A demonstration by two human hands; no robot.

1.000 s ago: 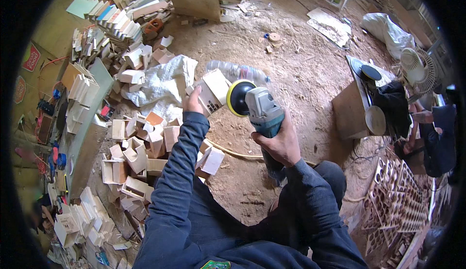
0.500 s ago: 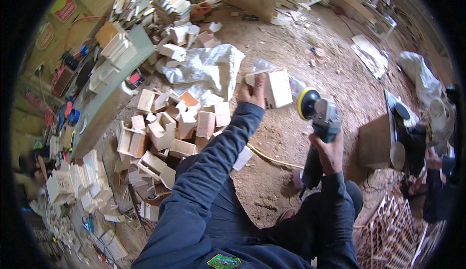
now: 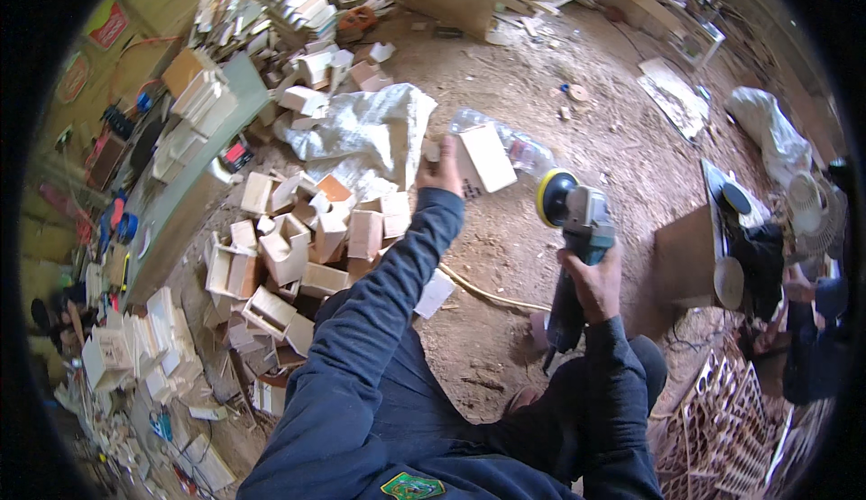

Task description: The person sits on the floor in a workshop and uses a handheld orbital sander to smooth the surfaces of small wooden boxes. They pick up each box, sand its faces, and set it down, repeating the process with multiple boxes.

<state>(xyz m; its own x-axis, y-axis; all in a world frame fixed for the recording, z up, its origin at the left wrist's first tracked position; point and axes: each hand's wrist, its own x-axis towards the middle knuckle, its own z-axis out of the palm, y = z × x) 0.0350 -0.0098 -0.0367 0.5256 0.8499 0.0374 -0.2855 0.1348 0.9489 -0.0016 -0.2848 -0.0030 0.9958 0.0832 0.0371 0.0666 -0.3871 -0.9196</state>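
My left hand (image 3: 439, 174) is closed on a small pale wooden box (image 3: 488, 157), held tilted above the ground. Dark printing shows on the side of the box nearest me. My right hand (image 3: 595, 282) grips an angle grinder (image 3: 589, 220) fitted with a round, yellow-edged sanding pad (image 3: 552, 197). The pad stands a short way right of the box, apart from it. Behind the box a clear plastic bottle (image 3: 530, 154) lies on the dusty ground. A yellowish cord (image 3: 492, 296) runs along the ground between my arms.
Several similar wooden boxes (image 3: 289, 247) are heaped left of my left arm. A white woven sack (image 3: 383, 126) lies beyond them. On the right stand a brown wooden box-like stand (image 3: 687, 261) and a stack of cut-out wooden lattice pieces (image 3: 722, 419). Another person's arm (image 3: 812, 338) shows at the right edge.
My left hand has turned the wooden box, so a different face now shows. The whole view has shifted slightly, and the grinder stays in my right hand, apart from the box.
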